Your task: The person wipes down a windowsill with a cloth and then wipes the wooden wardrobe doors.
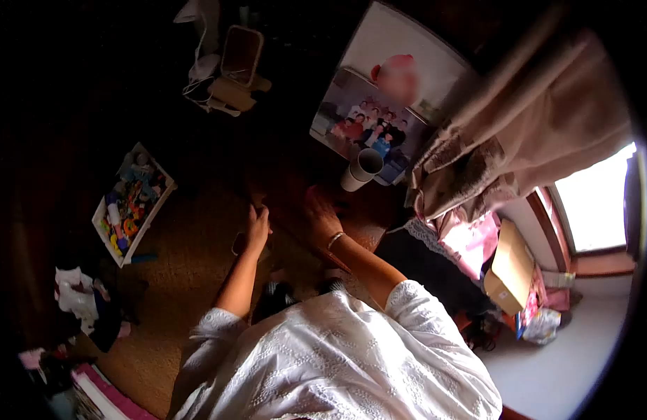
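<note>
Toys [131, 210] fill a tray [149, 218] left of the left hand [256, 229], its fingers curled, grip unclear. The right hand [322, 222] is loosely open over a dark surface [369, 220], nothing visibly held; beyond it, a cup [363, 171] partly blocks the photo panel [390, 98], left of a curtain [526, 133].

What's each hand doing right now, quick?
Left hand: fingers curled; too dark to tell if it holds anything.
Right hand: open, fingers extended, near the cup; shadow hides whether it touches anything.
</note>
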Action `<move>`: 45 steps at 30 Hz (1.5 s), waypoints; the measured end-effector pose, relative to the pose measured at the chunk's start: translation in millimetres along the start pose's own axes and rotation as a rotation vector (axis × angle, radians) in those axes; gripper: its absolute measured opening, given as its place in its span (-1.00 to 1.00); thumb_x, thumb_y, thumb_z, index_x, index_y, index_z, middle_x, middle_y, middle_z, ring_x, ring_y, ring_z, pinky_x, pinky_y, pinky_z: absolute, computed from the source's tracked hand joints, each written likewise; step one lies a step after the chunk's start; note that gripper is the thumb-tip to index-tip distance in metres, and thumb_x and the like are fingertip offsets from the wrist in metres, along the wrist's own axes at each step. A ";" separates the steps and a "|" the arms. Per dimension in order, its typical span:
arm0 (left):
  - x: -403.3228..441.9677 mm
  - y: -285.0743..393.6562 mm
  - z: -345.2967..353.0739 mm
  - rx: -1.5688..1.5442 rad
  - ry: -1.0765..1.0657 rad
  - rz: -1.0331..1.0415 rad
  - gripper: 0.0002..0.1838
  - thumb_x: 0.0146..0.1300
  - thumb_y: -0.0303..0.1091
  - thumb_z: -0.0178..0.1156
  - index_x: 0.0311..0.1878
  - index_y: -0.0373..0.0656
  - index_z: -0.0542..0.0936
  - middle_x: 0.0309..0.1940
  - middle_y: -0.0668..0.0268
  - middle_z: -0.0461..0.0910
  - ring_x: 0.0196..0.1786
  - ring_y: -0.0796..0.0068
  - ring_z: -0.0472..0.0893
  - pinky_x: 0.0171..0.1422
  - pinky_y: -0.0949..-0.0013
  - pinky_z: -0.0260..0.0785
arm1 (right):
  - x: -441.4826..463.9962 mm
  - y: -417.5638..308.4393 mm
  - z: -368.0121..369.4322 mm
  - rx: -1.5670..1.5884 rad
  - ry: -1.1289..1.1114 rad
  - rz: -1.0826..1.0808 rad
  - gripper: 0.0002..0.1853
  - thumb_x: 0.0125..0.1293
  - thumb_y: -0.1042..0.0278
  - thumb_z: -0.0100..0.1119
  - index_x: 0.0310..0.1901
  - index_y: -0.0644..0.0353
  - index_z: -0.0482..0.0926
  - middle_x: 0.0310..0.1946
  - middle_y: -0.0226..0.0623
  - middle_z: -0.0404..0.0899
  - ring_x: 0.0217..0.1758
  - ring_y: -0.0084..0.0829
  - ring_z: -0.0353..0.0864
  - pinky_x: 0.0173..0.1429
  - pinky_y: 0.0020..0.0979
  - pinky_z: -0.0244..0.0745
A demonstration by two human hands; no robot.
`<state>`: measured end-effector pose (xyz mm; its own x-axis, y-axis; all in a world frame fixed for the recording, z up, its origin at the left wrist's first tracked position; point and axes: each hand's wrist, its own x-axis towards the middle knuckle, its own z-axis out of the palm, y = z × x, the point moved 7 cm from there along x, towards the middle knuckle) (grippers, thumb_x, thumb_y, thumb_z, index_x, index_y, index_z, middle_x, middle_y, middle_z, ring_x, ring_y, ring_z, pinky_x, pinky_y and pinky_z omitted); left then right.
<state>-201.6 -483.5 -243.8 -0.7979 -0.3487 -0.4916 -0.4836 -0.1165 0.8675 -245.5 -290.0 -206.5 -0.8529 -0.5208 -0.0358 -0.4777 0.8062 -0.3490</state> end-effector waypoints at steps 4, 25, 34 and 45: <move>-33.4 11.3 3.2 -0.069 -0.130 0.044 -0.31 0.42 0.02 0.04 0.41 -0.26 0.15 -0.24 0.33 0.42 -0.36 0.54 0.44 -0.35 0.47 0.40 | -0.4 -24.8 -30.5 0.054 -0.039 0.028 -0.46 0.23 0.24 0.12 0.28 0.07 0.44 0.45 -0.05 0.12 0.55 -0.07 -0.02 0.50 0.04 -0.02; -96.8 29.6 145.9 0.235 -0.597 0.505 -0.77 0.36 -0.20 0.21 -0.13 -0.16 0.52 -0.34 0.40 0.55 -0.28 0.58 0.50 -0.14 0.43 0.39 | -176.8 54.2 -66.0 1.539 0.319 0.732 -0.78 0.49 0.20 0.01 -0.22 0.17 0.47 -0.52 -0.39 0.51 -0.60 -0.56 0.48 -0.65 -0.56 0.25; -105.4 13.1 147.0 -0.246 -0.490 0.066 -0.76 0.41 -0.11 0.13 -0.20 -0.08 0.52 -0.38 0.45 0.58 -0.30 0.60 0.59 -0.21 0.47 0.40 | -131.7 13.5 -79.2 1.372 0.157 0.512 -0.67 0.53 0.09 -0.05 -0.22 0.19 0.53 -0.55 -0.56 0.43 -0.61 -0.69 0.32 -0.55 -0.62 0.20; 187.4 82.8 1.9 -0.335 0.034 -0.129 -0.57 0.33 -0.01 0.21 0.09 -0.11 0.53 -0.13 0.22 0.56 -0.20 0.35 0.60 -0.08 0.23 0.61 | -120.1 40.6 -48.8 1.066 0.120 0.527 -0.77 0.46 0.30 0.04 -0.14 0.32 0.56 -0.41 -0.34 0.62 -0.43 -0.56 0.57 -0.41 -0.57 0.39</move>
<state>-391.8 -556.7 -264.2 -0.7229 -0.3417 -0.6006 -0.4300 -0.4579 0.7781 -172.8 -181.0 -170.7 -0.9326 -0.1208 -0.3402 0.3042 0.2442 -0.9208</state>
